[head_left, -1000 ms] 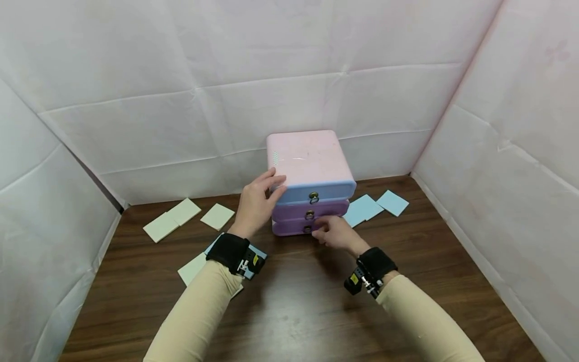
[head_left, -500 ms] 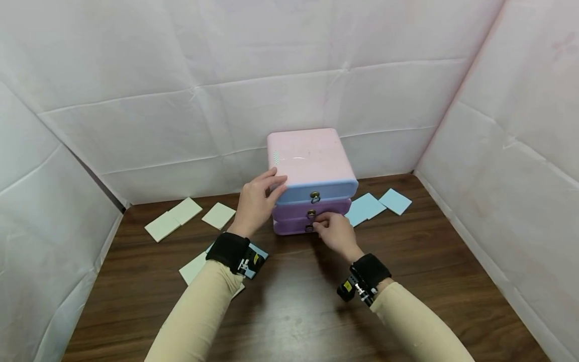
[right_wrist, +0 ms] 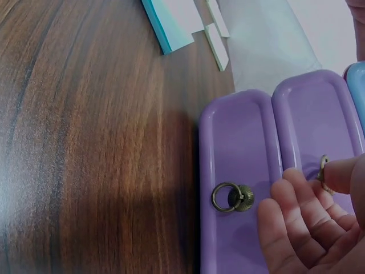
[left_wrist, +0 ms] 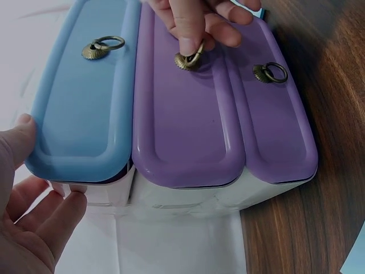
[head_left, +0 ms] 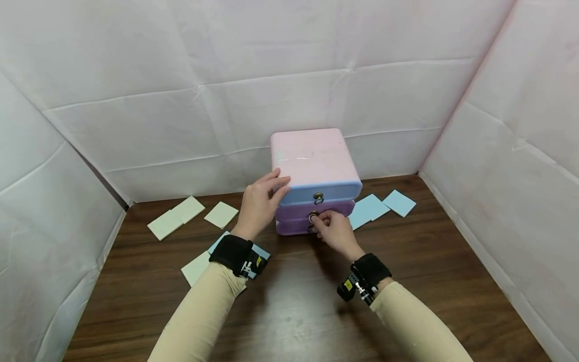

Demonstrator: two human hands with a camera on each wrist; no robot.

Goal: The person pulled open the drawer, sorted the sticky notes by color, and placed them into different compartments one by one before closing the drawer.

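Right hand [head_left: 332,230] pinching middle drawer [left_wrist: 182,114] ring (all drawers closed, contents hidden).

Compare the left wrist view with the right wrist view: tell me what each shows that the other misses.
Only the left wrist view shows the left hand resting on the drawer unit's side, the whole blue top drawer with its ring pull, and the right hand pinching the middle ring pull. Only the right wrist view shows the pale cards lying on the wooden table. Both show the middle purple drawer, the bottom purple drawer and its free ring pull.
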